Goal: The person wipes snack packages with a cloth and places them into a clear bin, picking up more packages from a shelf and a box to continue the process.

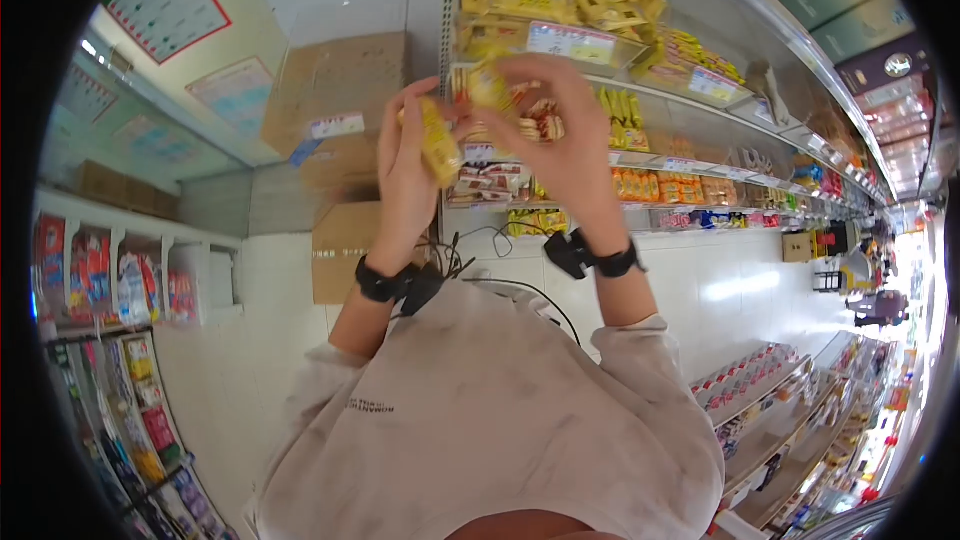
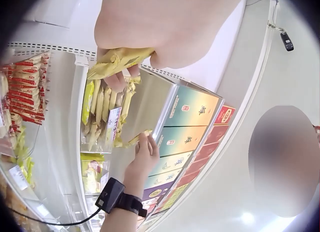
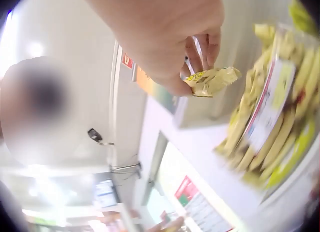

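Observation:
In the head view my left hand (image 1: 400, 165) holds a small yellow snack packet (image 1: 440, 143) that hangs slanted along the fingers. The left wrist view shows this same packet (image 2: 120, 61), crinkled, under the palm. My right hand (image 1: 568, 130) pinches a second yellow packet (image 1: 489, 87) between thumb and fingertips, slightly blurred. Its crimped end shows in the right wrist view, where the packet (image 3: 212, 82) sticks out past the fingers. Both hands are raised close together before the shelves. Just beyond them is a clear bin (image 1: 495, 33) piled with similar yellow packets.
Lower shelves hold red-and-white packs (image 1: 490, 183) and orange packs (image 1: 635, 185). A price label (image 1: 570, 42) fronts the bin. Cardboard boxes (image 1: 345, 80) stand on the left. Gift boxes (image 2: 192, 107) line the upper shelf. Black cables (image 1: 500, 235) run near the wrists.

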`<state>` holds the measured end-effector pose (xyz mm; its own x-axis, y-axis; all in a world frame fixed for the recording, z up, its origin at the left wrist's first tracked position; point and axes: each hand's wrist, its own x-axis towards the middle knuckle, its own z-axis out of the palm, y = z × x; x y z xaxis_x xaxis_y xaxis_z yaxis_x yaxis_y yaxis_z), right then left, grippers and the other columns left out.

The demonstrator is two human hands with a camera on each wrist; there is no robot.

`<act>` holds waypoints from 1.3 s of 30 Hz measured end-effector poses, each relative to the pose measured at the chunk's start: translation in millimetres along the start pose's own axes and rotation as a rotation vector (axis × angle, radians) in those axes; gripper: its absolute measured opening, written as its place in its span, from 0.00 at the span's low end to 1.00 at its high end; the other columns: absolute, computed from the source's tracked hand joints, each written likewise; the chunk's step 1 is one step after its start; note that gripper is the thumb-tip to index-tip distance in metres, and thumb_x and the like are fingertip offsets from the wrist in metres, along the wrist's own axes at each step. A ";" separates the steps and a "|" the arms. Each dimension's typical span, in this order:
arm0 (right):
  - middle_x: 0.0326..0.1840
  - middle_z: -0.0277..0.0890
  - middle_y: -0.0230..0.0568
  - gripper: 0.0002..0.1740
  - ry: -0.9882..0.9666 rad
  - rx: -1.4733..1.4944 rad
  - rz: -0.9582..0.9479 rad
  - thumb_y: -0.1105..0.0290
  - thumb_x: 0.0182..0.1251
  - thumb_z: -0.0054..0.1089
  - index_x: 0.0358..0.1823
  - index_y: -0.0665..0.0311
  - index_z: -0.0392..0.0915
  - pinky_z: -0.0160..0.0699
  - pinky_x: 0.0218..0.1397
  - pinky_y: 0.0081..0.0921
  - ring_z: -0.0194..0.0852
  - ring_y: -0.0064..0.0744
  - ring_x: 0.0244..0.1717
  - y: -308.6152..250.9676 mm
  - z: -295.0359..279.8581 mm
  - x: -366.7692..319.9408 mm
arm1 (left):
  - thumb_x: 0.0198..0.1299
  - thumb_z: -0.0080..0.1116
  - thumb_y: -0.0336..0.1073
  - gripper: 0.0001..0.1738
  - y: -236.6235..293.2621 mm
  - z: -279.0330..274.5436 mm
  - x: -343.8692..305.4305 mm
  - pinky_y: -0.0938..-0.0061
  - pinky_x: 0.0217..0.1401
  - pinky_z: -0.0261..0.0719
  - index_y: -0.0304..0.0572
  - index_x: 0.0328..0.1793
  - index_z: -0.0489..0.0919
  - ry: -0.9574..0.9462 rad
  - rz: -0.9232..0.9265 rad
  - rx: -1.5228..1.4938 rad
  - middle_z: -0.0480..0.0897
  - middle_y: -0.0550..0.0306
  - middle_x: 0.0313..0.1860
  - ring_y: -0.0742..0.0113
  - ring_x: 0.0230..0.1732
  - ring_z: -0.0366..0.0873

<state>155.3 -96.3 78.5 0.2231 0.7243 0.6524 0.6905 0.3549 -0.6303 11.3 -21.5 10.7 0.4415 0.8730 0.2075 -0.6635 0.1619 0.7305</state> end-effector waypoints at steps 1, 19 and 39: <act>0.55 0.82 0.41 0.23 -0.019 0.065 0.050 0.75 0.56 0.77 0.54 0.64 0.81 0.81 0.49 0.28 0.81 0.34 0.49 3.1 16.9 -12.6 | 0.82 0.45 0.43 0.21 -3.7 3.2 0.0 0.67 0.62 0.81 0.36 0.70 0.70 0.025 -0.005 -0.008 0.78 0.54 0.51 0.65 0.56 0.80; 0.57 0.82 0.39 0.21 0.051 -0.546 -0.384 0.72 0.61 0.70 0.57 0.58 0.84 0.71 0.62 0.43 0.76 0.47 0.59 82.4 -7.2 66.7 | 0.77 0.56 0.42 0.17 6.3 -43.9 9.2 0.76 0.37 0.77 0.48 0.67 0.74 0.030 -0.123 0.043 0.79 0.57 0.43 0.71 0.38 0.77; 0.62 0.79 0.43 0.24 -0.235 0.025 -0.276 0.86 0.54 0.60 0.53 0.60 0.84 0.72 0.73 0.52 0.73 0.50 0.71 29.5 59.8 -50.8 | 0.81 0.40 0.57 0.26 -15.7 -56.2 3.0 0.68 0.62 0.81 0.47 0.70 0.72 -0.013 -0.288 -0.205 0.80 0.57 0.58 0.67 0.60 0.80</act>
<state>123.1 -87.3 1.6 -0.1355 0.7139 0.6870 0.6846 0.5687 -0.4559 -10.9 4.4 -36.7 0.6347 0.7724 0.0216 -0.6178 0.4905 0.6145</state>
